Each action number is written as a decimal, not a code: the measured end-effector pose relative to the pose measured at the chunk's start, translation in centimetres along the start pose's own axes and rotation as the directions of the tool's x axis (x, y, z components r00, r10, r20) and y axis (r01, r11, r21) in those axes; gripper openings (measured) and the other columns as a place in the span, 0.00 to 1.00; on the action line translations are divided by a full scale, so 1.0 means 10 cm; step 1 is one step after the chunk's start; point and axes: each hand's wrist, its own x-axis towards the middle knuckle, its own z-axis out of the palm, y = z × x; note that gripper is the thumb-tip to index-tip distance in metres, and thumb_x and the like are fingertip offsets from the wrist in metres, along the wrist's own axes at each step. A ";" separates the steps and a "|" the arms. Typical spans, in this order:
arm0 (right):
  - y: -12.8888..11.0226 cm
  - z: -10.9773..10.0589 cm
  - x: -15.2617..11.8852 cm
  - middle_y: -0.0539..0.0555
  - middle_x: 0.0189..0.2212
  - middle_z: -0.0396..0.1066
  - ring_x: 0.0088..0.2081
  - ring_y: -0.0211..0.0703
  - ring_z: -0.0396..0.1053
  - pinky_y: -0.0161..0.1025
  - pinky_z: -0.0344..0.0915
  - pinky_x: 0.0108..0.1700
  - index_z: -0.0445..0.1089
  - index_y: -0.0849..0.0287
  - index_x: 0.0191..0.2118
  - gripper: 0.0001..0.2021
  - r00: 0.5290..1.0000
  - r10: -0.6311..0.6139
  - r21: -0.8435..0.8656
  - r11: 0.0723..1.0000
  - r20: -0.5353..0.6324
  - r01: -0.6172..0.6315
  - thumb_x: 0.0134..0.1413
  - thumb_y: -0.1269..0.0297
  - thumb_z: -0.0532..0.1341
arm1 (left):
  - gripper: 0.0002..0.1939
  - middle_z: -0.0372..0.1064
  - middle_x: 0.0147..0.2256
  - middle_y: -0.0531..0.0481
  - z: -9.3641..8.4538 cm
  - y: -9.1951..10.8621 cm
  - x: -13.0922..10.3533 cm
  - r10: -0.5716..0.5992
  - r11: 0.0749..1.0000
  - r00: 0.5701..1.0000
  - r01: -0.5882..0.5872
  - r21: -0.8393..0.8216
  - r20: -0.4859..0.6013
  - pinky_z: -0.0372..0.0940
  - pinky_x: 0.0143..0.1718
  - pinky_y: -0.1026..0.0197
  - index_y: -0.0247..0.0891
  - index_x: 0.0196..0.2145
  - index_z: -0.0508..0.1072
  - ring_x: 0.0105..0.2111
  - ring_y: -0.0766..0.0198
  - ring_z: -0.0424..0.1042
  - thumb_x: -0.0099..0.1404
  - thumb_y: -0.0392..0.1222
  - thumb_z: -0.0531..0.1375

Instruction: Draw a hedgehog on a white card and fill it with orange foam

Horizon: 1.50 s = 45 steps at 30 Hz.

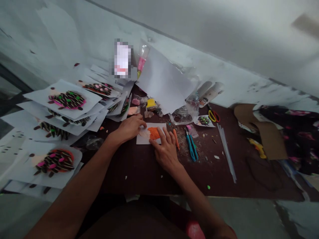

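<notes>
A small white card (143,140) lies on the dark table in front of me. On it is a flattened orange clay piece (154,133), joined on its left to a pale, pointed clay piece (143,133). My right hand (166,149) rests palm down with fingers spread, its fingertips on the orange clay and the card's right side. At the card's upper left is my left hand (129,127), fingers bent and close together, tips at the pale clay. Whatever may be between those tips is hidden. An orange stick (176,139) lies right of the card.
Stacked hedgehog picture cards (67,98) fill the left side. Teal-handled cutters (191,146), yellow-red scissors (214,115), clear glue sticks (226,152) and a yellow glue gun (258,147) lie rightward. Behind are a yellow clay block (151,103), plastic bags and a large white sheet (166,76).
</notes>
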 end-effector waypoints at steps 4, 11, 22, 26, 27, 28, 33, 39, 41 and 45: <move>0.00 0.00 0.02 0.54 0.72 0.49 0.73 0.56 0.39 0.58 0.39 0.69 0.72 0.47 0.57 0.20 1.000 0.000 0.010 1.000 0.013 0.000 0.61 0.70 0.61 | 0.19 0.71 0.44 0.47 -0.02 0.01 0.00 -0.002 1.000 1.000 0.002 -0.006 0.007 0.64 0.46 0.59 0.44 0.44 0.80 0.48 0.57 0.69 0.65 0.28 0.54; -0.02 0.04 0.06 0.56 0.72 0.49 0.72 0.57 0.40 0.59 0.41 0.69 0.72 0.49 0.57 0.22 0.999 0.024 0.036 0.999 0.027 -0.025 0.58 0.72 0.61 | 0.19 0.71 0.45 0.47 -0.01 0.01 0.00 -0.010 1.000 1.000 0.010 -0.010 0.008 0.64 0.46 0.59 0.44 0.44 0.80 0.49 0.57 0.69 0.66 0.29 0.54; 0.02 -0.02 0.04 0.56 0.70 0.53 0.72 0.57 0.41 0.60 0.41 0.69 0.72 0.49 0.55 0.20 0.998 0.018 -0.005 1.000 -0.059 -0.018 0.58 0.73 0.61 | 0.19 0.71 0.46 0.46 -0.05 0.04 -0.01 -0.022 1.000 0.999 0.022 -0.012 0.024 0.65 0.45 0.60 0.43 0.46 0.80 0.49 0.57 0.69 0.65 0.28 0.54; 0.01 0.02 0.06 0.58 0.70 0.52 0.72 0.57 0.40 0.59 0.42 0.68 0.70 0.50 0.57 0.19 1.000 -0.008 -0.065 0.998 -0.022 0.007 0.62 0.70 0.60 | 0.18 0.71 0.45 0.46 -0.03 0.02 -0.02 -0.003 1.000 1.000 0.003 -0.020 0.007 0.65 0.46 0.60 0.42 0.45 0.80 0.49 0.57 0.69 0.65 0.29 0.55; 0.01 0.02 0.07 0.59 0.70 0.53 0.72 0.57 0.40 0.59 0.42 0.69 0.70 0.51 0.58 0.19 1.000 -0.021 -0.075 0.997 -0.016 0.020 0.63 0.70 0.60 | 0.18 0.71 0.45 0.46 -0.03 0.02 -0.02 -0.002 1.000 1.000 0.002 -0.024 0.002 0.65 0.46 0.60 0.42 0.45 0.80 0.49 0.56 0.69 0.65 0.29 0.55; 0.02 0.03 0.08 0.60 0.69 0.53 0.72 0.57 0.41 0.59 0.41 0.69 0.70 0.52 0.58 0.19 0.999 -0.036 -0.081 0.996 -0.011 0.035 0.63 0.70 0.59 | 0.18 0.71 0.45 0.46 -0.03 0.02 -0.02 0.000 1.000 1.000 0.000 -0.028 -0.001 0.65 0.46 0.60 0.42 0.45 0.80 0.49 0.56 0.69 0.65 0.29 0.55; 0.06 -0.02 0.12 0.61 0.68 0.55 0.71 0.60 0.44 0.60 0.43 0.68 0.73 0.52 0.54 0.16 0.999 -0.045 -0.038 0.998 -0.010 0.044 0.62 0.70 0.60 | 0.19 0.71 0.44 0.46 -0.03 0.03 -0.03 -0.005 0.999 1.000 0.005 -0.039 -0.005 0.64 0.46 0.60 0.42 0.44 0.80 0.48 0.57 0.70 0.64 0.27 0.55; 0.10 -0.02 0.12 0.59 0.69 0.54 0.72 0.59 0.43 0.60 0.43 0.68 0.73 0.50 0.55 0.17 0.997 -0.064 -0.062 0.996 -0.046 0.061 0.63 0.70 0.60 | 0.19 0.71 0.44 0.46 0.00 0.02 -0.02 0.002 0.999 1.000 -0.003 -0.032 -0.022 0.65 0.45 0.60 0.42 0.44 0.80 0.47 0.56 0.70 0.64 0.27 0.54; 0.10 0.00 0.12 0.60 0.69 0.54 0.72 0.58 0.43 0.59 0.43 0.68 0.72 0.51 0.55 0.17 0.996 -0.084 -0.069 0.994 -0.019 0.082 0.63 0.70 0.60 | 0.19 0.71 0.44 0.46 0.00 0.01 -0.02 0.003 0.999 1.000 -0.004 -0.034 -0.025 0.65 0.45 0.60 0.42 0.44 0.80 0.48 0.56 0.70 0.64 0.27 0.54; 0.11 0.00 0.14 0.58 0.70 0.53 0.71 0.58 0.43 0.58 0.44 0.68 0.72 0.50 0.55 0.17 0.998 -0.060 -0.043 0.997 0.007 0.060 0.63 0.70 0.60 | 0.19 0.71 0.44 0.46 0.01 0.00 -0.01 0.015 0.999 0.999 -0.016 -0.036 -0.031 0.65 0.47 0.59 0.42 0.44 0.80 0.48 0.56 0.70 0.64 0.27 0.54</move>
